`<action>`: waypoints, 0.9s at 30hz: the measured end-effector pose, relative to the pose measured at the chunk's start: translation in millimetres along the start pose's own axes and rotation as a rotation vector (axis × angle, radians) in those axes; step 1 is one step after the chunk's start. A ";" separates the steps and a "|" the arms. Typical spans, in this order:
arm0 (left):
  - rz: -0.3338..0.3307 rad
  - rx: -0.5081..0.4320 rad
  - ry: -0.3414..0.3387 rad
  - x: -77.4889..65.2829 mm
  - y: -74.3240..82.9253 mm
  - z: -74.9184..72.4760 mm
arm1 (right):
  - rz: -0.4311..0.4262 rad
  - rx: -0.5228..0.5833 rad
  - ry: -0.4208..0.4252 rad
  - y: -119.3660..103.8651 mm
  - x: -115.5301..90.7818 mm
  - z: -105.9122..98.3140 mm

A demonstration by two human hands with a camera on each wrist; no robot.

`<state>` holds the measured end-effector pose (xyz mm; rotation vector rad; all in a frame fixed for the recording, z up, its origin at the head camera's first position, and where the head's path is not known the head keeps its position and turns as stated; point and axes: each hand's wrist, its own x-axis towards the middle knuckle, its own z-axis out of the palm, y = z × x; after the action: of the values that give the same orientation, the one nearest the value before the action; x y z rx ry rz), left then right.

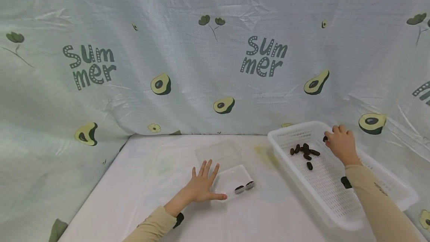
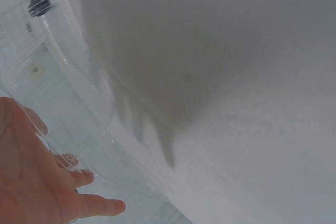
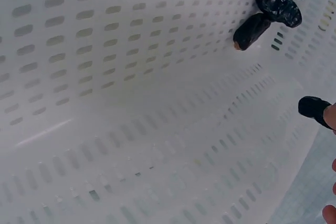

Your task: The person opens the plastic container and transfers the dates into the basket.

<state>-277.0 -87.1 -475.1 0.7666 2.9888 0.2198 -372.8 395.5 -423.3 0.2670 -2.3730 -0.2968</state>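
Note:
My right hand point(image 1: 342, 145) is over the far right side of a white perforated basket point(image 1: 327, 182), pinching a dark, shiny date point(image 3: 313, 108) between thumb and fingertips. Inside the basket, loose dates point(image 1: 306, 148) lie grouped toward the far left side, several of them touching. My left hand point(image 1: 201, 189) has its fingers spread at the left edge of a clear plastic container point(image 1: 231, 180), and the thumb lies along its near edge. In the left wrist view the fingers point(image 2: 102, 205) are straight beside the clear plastic. Two dates point(image 1: 239, 189) sit along the container's near right wall.
Behind the container lies its clear flat lid point(image 1: 218, 152) on the white table point(image 1: 161, 171). A patterned curtain point(image 1: 188, 59) hangs along the back and sides. Small dark devices are on both wrists.

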 end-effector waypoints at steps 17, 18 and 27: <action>-0.003 0.007 -0.008 -0.5 2.1 -3.7 | -0.060 -0.007 0.080 3.1 -3.4 -1.1; -0.006 0.007 -0.009 -0.4 2.1 -3.6 | -0.074 -0.009 0.101 2.7 -2.5 -1.9; -0.006 -0.003 -0.004 0.4 2.9 -4.1 | -0.216 0.010 0.208 -6.2 10.8 -20.9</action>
<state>-276.3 -84.9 -470.6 0.7562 2.9864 0.2226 -365.5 383.7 -403.3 0.5347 -2.1434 -0.3406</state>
